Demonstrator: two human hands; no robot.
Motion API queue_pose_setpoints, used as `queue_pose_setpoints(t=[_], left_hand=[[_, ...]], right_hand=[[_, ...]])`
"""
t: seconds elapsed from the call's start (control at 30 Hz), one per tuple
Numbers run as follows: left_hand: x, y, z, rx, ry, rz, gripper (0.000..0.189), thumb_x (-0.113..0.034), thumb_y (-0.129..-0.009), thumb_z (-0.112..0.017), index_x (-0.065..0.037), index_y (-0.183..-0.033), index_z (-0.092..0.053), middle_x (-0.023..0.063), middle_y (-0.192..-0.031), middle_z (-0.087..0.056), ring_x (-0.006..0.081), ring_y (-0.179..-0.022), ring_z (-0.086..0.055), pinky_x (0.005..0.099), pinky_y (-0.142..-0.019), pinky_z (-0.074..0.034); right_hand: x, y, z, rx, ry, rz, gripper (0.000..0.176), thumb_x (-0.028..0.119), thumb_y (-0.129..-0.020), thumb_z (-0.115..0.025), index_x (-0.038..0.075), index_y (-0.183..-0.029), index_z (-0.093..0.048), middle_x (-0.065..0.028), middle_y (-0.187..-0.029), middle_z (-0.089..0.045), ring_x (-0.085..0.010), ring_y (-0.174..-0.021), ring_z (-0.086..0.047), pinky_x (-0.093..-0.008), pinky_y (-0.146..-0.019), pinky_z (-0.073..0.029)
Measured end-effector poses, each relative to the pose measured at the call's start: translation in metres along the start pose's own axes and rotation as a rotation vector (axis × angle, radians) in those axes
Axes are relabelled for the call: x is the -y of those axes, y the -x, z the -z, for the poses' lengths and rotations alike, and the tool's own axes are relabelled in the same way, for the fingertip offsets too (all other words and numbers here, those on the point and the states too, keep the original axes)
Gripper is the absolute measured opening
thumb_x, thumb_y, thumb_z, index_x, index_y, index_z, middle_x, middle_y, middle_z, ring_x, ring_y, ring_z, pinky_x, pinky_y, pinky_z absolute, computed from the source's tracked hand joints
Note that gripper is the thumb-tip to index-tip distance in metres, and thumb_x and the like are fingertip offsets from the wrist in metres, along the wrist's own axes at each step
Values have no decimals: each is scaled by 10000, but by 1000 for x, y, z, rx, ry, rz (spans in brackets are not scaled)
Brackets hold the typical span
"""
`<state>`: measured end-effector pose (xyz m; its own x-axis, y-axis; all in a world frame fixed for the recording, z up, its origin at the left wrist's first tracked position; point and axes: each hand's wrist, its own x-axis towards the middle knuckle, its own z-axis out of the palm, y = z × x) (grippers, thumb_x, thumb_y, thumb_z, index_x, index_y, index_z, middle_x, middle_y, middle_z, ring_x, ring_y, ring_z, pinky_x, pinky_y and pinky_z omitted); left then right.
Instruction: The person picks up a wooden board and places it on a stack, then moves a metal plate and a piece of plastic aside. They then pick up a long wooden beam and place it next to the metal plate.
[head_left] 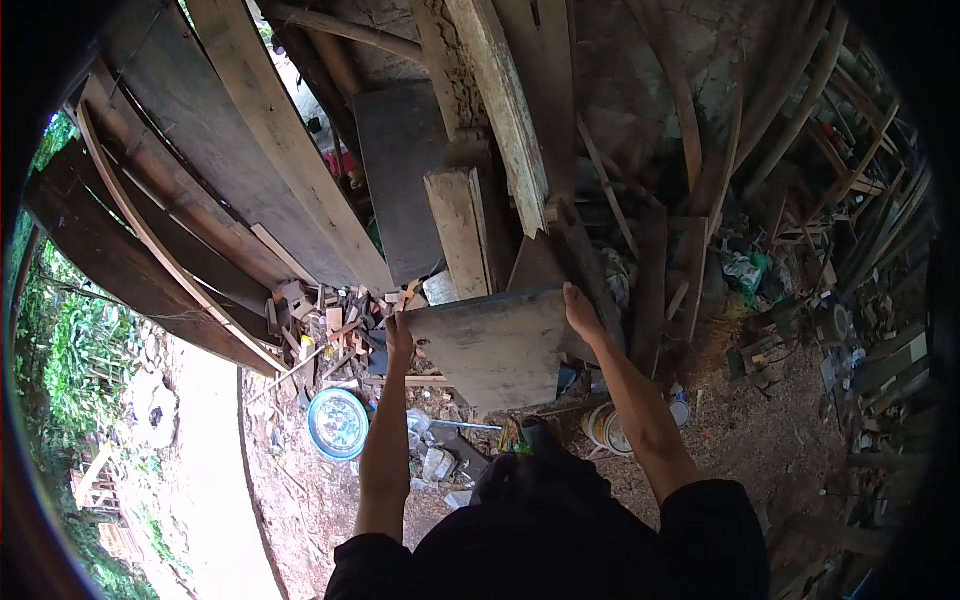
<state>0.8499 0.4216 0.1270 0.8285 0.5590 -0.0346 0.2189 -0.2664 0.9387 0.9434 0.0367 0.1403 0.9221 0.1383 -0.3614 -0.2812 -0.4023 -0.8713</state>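
In the head view I hold a flat, worn wooden board (490, 350) between both hands, its broad face tilted toward me. My left hand (398, 340) is closed on the board's left edge near the upper corner. My right hand (581, 312) grips the opposite edge at the upper right corner. Just beyond the board's far edge stand a short thick plank (457, 225) and a dark panel (400, 185). Part of the littered ground is hidden behind the board.
Long planks (290, 140) lean on the left and at the back. A blue-rimmed basin (338, 424) and wood offcuts (335, 320) lie left of me. A bucket (610, 430) stands beneath my right forearm. More timber (880, 230) is piled at the right.
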Motion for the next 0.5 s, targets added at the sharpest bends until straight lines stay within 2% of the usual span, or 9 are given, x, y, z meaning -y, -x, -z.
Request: queue_pose_setpoints(t=[0.03,0.13,0.17,0.2,0.23,0.3,0.33,0.4,0.5], left_hand=[[2,8,0,-76,-41,12,439,-373,-887,-373,16,-1081,-434,158,-940,-513,226,-861,-473,318,-793,-365],[-2,42,8,-96,32,-30,423,-363,-884,-398,10,-1078,-444,130,-939,-514,194,-842,-461,303,-786,-366],[-2,50,11,-112,42,-33,400,-345,-887,-407,6,-1072,-458,117,-948,-516,177,-859,-455,299,-800,-358],[-2,59,15,-120,44,-28,400,-345,-887,-407,6,-1072,-458,117,-948,-516,177,-859,-455,299,-800,-358],[-3,67,20,-92,112,-30,392,-339,-889,-407,8,-1061,-467,115,-950,-513,175,-868,-450,294,-806,-351],[6,76,29,-13,210,-28,371,-317,-899,-396,15,-1039,-485,109,-960,-508,174,-894,-435,278,-823,-334],[6,83,33,-11,214,-29,371,-317,-899,-396,15,-1039,-485,109,-960,-508,174,-894,-435,278,-823,-334],[1,99,38,24,237,-8,379,-313,-904,-382,22,-1046,-487,107,-970,-508,181,-889,-437,274,-822,-337],[-14,123,49,104,222,-89,388,-307,-907,-373,23,-1091,-457,127,-1013,-506,186,-942,-444,289,-847,-337]], right_hand=[[0,7,-2,1,5,-2,624,494,-879,-283,-15,-1229,-371,-163,-1264,-388,-280,-1185,-348,-313,-969,-254],[0,46,-11,-128,-18,146,636,508,-875,-286,-1,-1250,-358,-154,-1243,-410,-280,-1139,-390,-306,-940,-278],[1,59,-13,-173,-101,234,503,468,-888,-298,-6,-1029,-392,-118,-979,-407,-216,-919,-387,-300,-808,-307],[0,71,-15,-218,-187,319,463,428,-900,-310,-10,-807,-426,-82,-715,-405,-151,-698,-385,-294,-676,-336],[-13,73,-17,-212,-183,321,463,428,-900,-310,-10,-807,-426,-82,-715,-405,-151,-698,-385,-294,-676,-336],[-39,75,-18,-120,-230,151,576,472,-883,-329,10,-1224,-382,-107,-1135,-472,-171,-1024,-432,-265,-878,-305],[-46,79,-23,-124,-227,152,576,472,-883,-329,10,-1224,-382,-107,-1135,-472,-171,-1024,-432,-265,-878,-305],[-57,87,-28,-207,-175,426,493,471,-881,-335,-3,-928,-465,-87,-797,-463,-178,-770,-456,-308,-751,-359],[-68,104,-31,-167,-71,398,538,506,-862,-352,9,-1040,-455,-108,-888,-492,-213,-857,-485,-328,-827,-352]])
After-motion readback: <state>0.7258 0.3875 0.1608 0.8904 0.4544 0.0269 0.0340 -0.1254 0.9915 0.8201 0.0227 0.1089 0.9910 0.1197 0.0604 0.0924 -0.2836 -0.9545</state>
